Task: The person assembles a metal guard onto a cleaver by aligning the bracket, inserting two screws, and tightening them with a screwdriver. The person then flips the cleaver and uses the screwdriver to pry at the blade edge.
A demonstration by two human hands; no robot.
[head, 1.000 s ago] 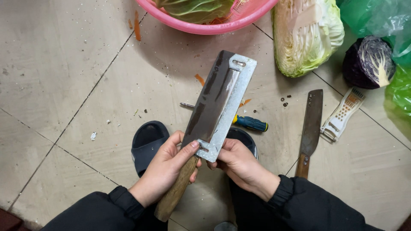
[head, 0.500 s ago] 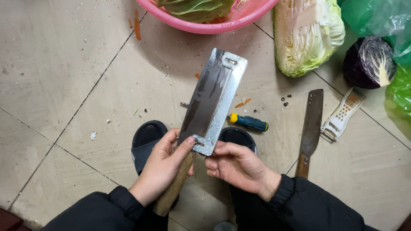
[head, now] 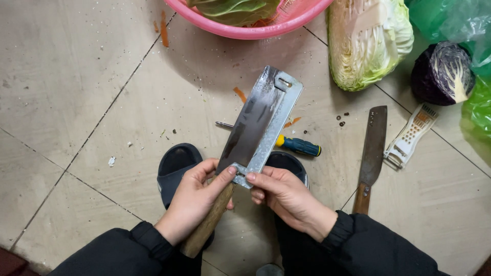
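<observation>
A cleaver (head: 250, 125) with a dark steel blade and a wooden handle points away from me, tilted up and to the right. A light metal guard strip (head: 276, 122) lies along its right edge. My left hand (head: 192, 202) grips the wooden handle, thumb up by the blade's heel. My right hand (head: 286, 199) pinches the near end of the metal strip at the heel of the blade. Both hands hover over my dark slippers (head: 176, 166).
On the tiled floor lie a blue and yellow screwdriver (head: 296, 145), a second knife with a wooden handle (head: 371, 153), a white slicer (head: 409, 137), half a napa cabbage (head: 368, 41), half a red cabbage (head: 442, 71), a pink basin (head: 245, 28) and green bags (head: 460, 25).
The cleaver has tilted a little and the metal strip has shifted along the blade edge. My right hand moved up to the strip's near end.
</observation>
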